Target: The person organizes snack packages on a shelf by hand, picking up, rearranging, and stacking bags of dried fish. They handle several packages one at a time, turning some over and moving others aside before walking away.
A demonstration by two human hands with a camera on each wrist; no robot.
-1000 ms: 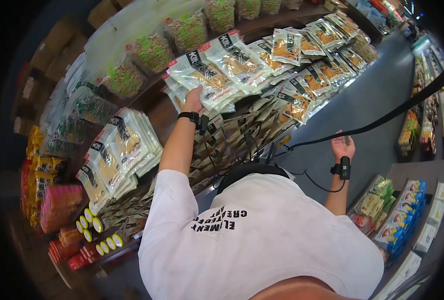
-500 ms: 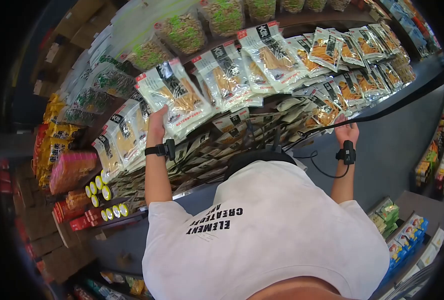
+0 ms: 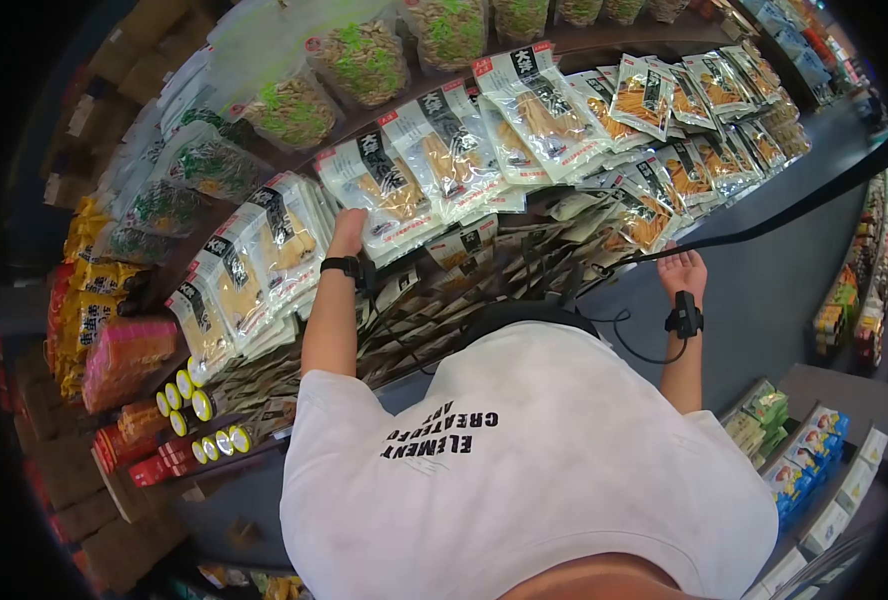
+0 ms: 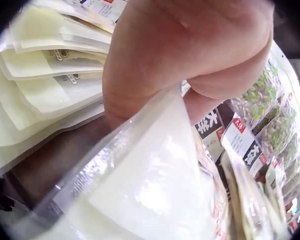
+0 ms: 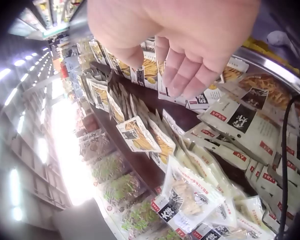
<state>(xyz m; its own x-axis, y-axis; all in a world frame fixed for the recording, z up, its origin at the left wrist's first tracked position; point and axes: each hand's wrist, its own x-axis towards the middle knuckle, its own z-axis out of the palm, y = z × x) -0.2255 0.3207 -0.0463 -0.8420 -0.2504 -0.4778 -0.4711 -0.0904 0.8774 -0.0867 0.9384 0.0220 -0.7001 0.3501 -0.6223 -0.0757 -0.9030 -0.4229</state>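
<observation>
My left hand (image 3: 346, 235) pinches the lower left edge of a clear-and-white snack packet (image 3: 389, 195) with a black label. This packet leans in the row on the shelf, beside a matching packet (image 3: 447, 150) on its right. In the left wrist view, the packet's pale back (image 4: 155, 175) fills the foreground, its corner between thumb and fingers. My right hand (image 3: 682, 275) is held palm up off the shelf's front edge, with nothing in it. In the right wrist view its fingers (image 5: 197, 77) hang loosely curled above the packets.
Left of the held packet lies a stack of similar packets (image 3: 239, 275). Smaller packets with orange contents (image 3: 644, 95) fill the right of the shelf. Bags with green print (image 3: 364, 60) stand behind. A black strap (image 3: 784, 220) and a cable (image 3: 624, 340) cross near my right arm.
Since half a second ago, the held packet has shifted right and back into line with its neighbours, uncovering more of the left stack. My left hand moved with it; my right hand remains empty.
</observation>
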